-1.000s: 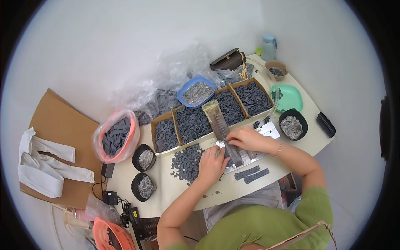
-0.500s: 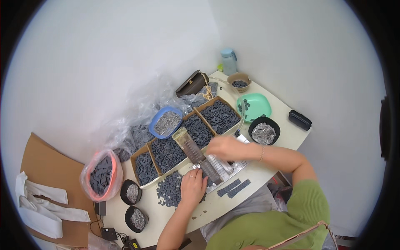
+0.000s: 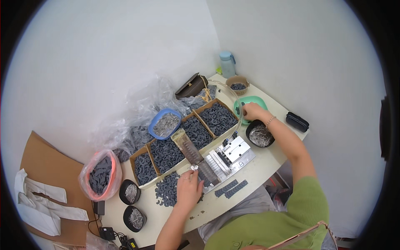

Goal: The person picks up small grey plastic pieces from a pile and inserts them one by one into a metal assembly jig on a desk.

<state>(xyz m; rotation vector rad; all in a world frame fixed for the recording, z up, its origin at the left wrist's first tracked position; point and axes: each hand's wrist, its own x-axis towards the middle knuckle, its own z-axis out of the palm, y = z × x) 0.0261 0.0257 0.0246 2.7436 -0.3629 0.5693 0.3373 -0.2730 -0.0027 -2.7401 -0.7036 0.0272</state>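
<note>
My left hand [image 3: 189,189] grips the left end of a metal fixture [image 3: 239,165], its thumb and index finger apart along the edge. A ribbed dark block [image 3: 207,173] sits in the fixture by these fingers, with a clear ribbed cover [image 3: 186,146] tilted up behind it. My right hand [image 3: 255,111] reaches over the green tray [image 3: 259,100], fingertips pinched together at its near left part. What they hold, if anything, is too small to make out. Small dark pieces [image 3: 166,189] lie heaped beside my left hand.
A divided cardboard box [image 3: 157,175] of dark pieces stands behind the fixture. Metal pins fill a blue bowl [image 3: 150,125] and several black bowls, one [image 3: 248,134] under my right forearm. Two dark strips [image 3: 231,188] lie near the front edge. A black case [image 3: 297,121] rests far right.
My right hand has left the fixture and moved away to the right, over the green tray. The fixture's silver right part is now uncovered. My left hand stays at the fixture's left end.
</note>
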